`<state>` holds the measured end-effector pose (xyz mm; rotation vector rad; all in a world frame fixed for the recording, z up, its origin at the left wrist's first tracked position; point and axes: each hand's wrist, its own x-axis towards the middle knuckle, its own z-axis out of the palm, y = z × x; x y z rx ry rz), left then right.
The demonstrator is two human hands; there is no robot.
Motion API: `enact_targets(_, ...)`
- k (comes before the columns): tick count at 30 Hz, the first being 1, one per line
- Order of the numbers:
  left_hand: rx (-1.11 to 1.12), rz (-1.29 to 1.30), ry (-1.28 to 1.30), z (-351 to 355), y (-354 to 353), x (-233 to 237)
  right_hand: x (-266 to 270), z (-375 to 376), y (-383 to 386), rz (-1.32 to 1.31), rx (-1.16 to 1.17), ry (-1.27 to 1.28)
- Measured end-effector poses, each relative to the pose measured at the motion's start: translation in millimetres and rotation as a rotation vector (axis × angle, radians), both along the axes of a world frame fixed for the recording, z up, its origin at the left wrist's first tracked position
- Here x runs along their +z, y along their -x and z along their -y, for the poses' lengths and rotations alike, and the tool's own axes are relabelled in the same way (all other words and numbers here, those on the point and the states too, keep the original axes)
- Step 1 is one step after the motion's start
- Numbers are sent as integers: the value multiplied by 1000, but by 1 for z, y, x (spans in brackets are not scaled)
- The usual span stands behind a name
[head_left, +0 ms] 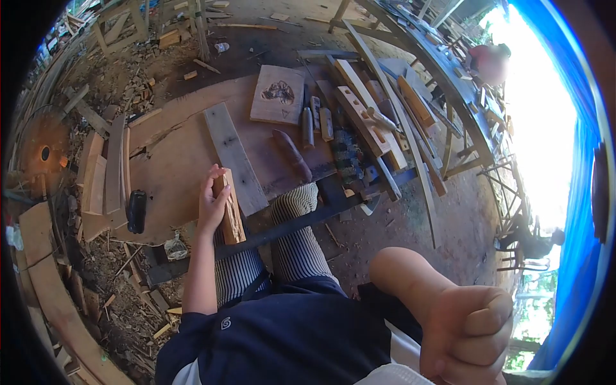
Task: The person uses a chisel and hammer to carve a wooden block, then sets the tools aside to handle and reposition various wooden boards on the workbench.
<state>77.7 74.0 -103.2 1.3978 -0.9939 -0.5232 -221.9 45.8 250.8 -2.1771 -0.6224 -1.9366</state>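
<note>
My left hand [213,200] grips a short wooden block [231,215], thumb on one side and fingers curled over its upper end. The block's side looks rough and splintered, and its lower end lies near my striped trousers. Just beyond it, a grey plank [232,151] rests on a wide wooden board [173,179]. My right hand [471,330] is raised close to the camera at the lower right, closed in a fist. Nothing sticks out of that fist. Farther out lie a brown tapered mallet-like piece [292,156] and a dark metal cylinder [308,127].
A square wooden board [277,94] with a dark carved patch lies at the back. Chisel-mortised timber [362,119] and long strips [401,106] crowd the right. A dark bottle-like object [136,212] stands left. A person [489,64] is at the far right.
</note>
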Motion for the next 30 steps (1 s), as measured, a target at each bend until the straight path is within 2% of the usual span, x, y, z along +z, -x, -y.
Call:
enact_targets(9, 28, 60, -20, 0, 6, 3, -5, -5, -12, 141, 32, -47)
enact_targets(11, 29, 64, -30, -1, 5, 2, -5, -5, -6, 16, 32, -27)
enact_targets(15, 71, 132, -57, 2, 8, 5, -20, -4, -5, 35, 165, -66)
enact_targets(17, 83, 178, -70, 4, 17, 7, -51, -1, -9, 308, 237, -247)
enact_targets(19, 200, 209, -115, 5, 33, 11, -133, 42, 1, -55, 957, -115)
enact_targets(21, 212, 249, -154, 4, 53, 22, -133, 5, -24, -512, -106, -948)
enact_targets(22, 239, 294, -187, 4, 62, 29, -158, 13, -37, -787, -7, -1159)
enact_targets(25, 212, 208, -216, 4, 83, 44, -233, -2, -48, -1015, -117, -1163)
enact_targets(27, 192, 204, -262, 7, 87, 52, -246, -10, -45, -1063, -123, -1044)
enact_targets(30, 170, 236, -270, 18, 89, 48, -261, -4, -62, -1160, -128, -1103)
